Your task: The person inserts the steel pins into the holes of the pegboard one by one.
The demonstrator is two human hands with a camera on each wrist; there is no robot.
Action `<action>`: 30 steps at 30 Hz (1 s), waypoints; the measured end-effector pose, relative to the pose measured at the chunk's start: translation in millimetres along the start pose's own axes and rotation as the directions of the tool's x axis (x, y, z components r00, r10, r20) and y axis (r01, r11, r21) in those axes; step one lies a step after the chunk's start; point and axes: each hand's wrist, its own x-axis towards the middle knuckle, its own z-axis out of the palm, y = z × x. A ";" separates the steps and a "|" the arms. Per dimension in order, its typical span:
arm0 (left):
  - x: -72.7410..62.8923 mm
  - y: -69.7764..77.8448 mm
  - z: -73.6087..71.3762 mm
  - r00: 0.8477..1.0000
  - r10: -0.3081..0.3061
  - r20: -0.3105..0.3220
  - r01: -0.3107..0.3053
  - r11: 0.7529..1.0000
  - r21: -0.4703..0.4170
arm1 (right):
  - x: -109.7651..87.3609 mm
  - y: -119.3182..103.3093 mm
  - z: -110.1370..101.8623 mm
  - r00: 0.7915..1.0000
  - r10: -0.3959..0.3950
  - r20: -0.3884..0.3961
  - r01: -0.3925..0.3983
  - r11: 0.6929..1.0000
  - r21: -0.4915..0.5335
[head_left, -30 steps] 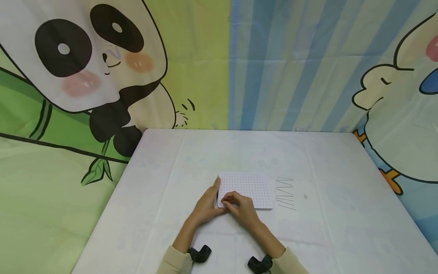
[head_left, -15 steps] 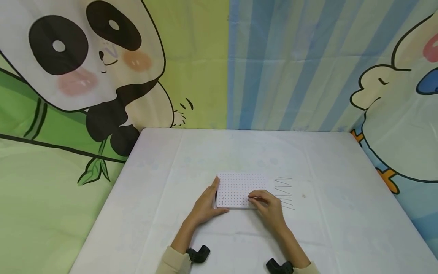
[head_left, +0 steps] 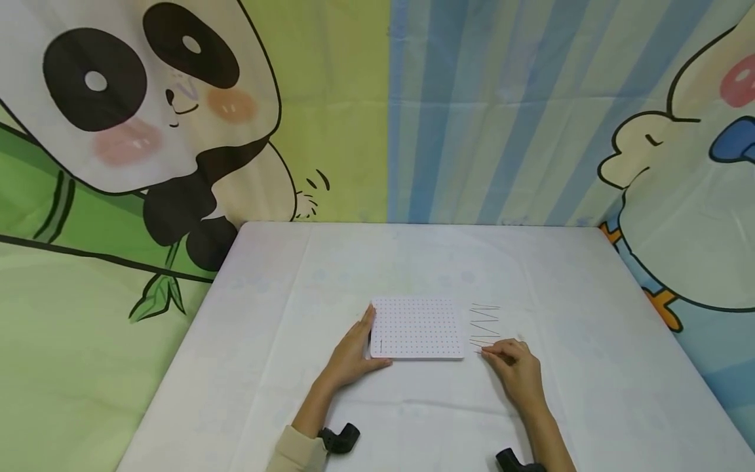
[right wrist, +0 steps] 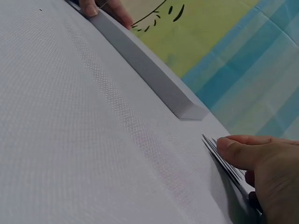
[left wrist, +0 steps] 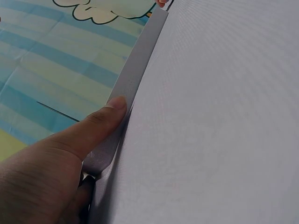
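Observation:
A white board (head_left: 419,324) dotted with rows of small holes lies on the table. My left hand (head_left: 352,357) steadies its near left corner, with straight fingers along the left side and the thumb along the front side. One thin dark needle (head_left: 381,346) stands in a hole near that corner; the left wrist view shows the needle (left wrist: 58,111) rising above the board. To the right of the board several loose needles (head_left: 486,309) lie in a column. At the column's near end, my right hand (head_left: 519,373) pinches a needle between thumb and forefinger, partly hiding it.
A white cloth (head_left: 283,367) covers the table. Behind it hangs a printed curtain (head_left: 336,111), and another printed cloth borders the table on the right. Black wrist cameras sit on both wrists, such as the left camera (head_left: 341,438).
My right hand has left the board's near left corner and moved right to the loose needles. A standing needle is visible where it was. My left hand stays at the board.

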 end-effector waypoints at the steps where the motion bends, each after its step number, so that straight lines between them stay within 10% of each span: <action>1: 0.0 0.0 0.4 1.000 -0.001 0.002 0.001 1.000 0.002 | -0.4 0.6 -0.3 1.000 0.002 0.002 -0.002 1.000 -0.020; 30: -0.3 -0.1 1.0 1.000 -0.015 -0.004 0.015 1.000 -0.009 | 5.5 -21.8 4.1 0.999 -0.024 0.031 0.026 0.995 -0.092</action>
